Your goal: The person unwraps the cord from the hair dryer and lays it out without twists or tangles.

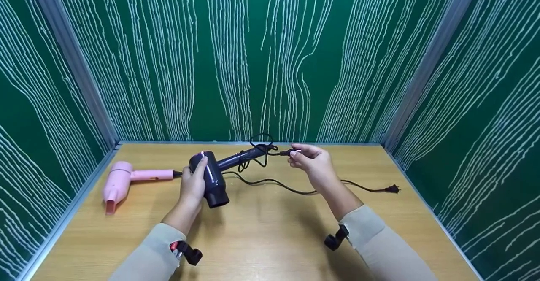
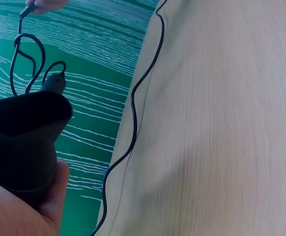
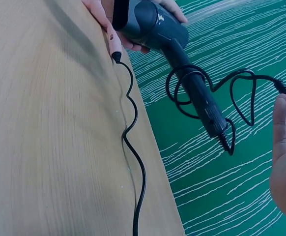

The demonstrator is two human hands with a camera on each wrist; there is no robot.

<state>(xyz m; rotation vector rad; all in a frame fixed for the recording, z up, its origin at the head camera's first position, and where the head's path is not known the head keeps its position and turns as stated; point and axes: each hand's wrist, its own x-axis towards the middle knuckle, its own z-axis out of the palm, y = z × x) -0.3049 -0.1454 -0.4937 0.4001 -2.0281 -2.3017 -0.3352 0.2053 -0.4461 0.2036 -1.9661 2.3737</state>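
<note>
My left hand (image 1: 193,185) grips a dark hair dryer (image 1: 215,182) by its barrel, held above the table with the nozzle toward me. Its handle slants up to the right, and the black cord (image 3: 187,88) is looped round it. Between thumb and fingers my right hand (image 1: 318,167) pinches the plug (image 1: 288,152) of that cord. In the left wrist view the dark nozzle (image 2: 22,142) hides most of the dryer. On the table at the left lies a pink hair dryer (image 1: 119,184), apart from both hands.
The pink dryer's black cord (image 1: 270,181) runs right across the wooden table (image 1: 261,239), passing behind my right forearm, and ends in a plug (image 1: 392,189). Green walls (image 1: 261,61) with white wavy lines stand at the back and both sides, joined by grey metal posts (image 1: 426,61).
</note>
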